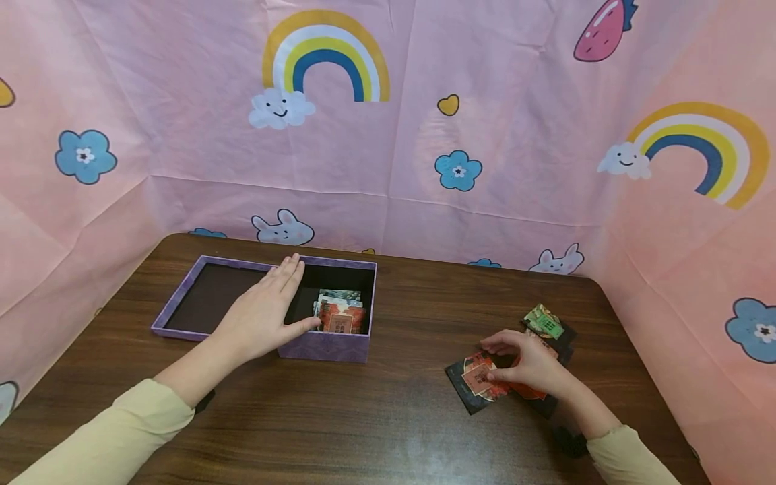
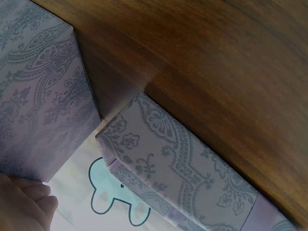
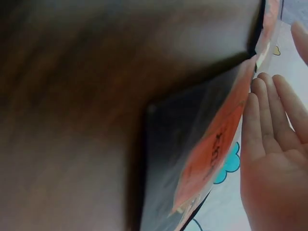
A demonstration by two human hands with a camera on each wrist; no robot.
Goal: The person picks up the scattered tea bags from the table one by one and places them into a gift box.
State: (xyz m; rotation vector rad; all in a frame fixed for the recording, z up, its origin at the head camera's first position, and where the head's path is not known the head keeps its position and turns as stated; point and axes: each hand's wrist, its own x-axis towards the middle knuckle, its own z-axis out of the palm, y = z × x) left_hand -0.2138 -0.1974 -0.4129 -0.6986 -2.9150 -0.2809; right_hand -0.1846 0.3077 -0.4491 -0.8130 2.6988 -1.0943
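On the left, a purple patterned box stands uncovered, with several small printed cards inside. My left hand rests on its left side, fingers stretched toward the back and thumb over the front rim. Beside the box lies its purple lid, dark inside facing up, partly hidden by the left hand. To the right, my right hand is over a loose group of dark-backed cards, fingers extended and thumb apart in the right wrist view. Nearest its fingertips is a black card with a red label; contact is unclear.
Behind the right hand, a card with a green label lies among the overlapping dark cards. The brown wooden table extends between box and cards. A pink printed cloth hangs around its back and sides.
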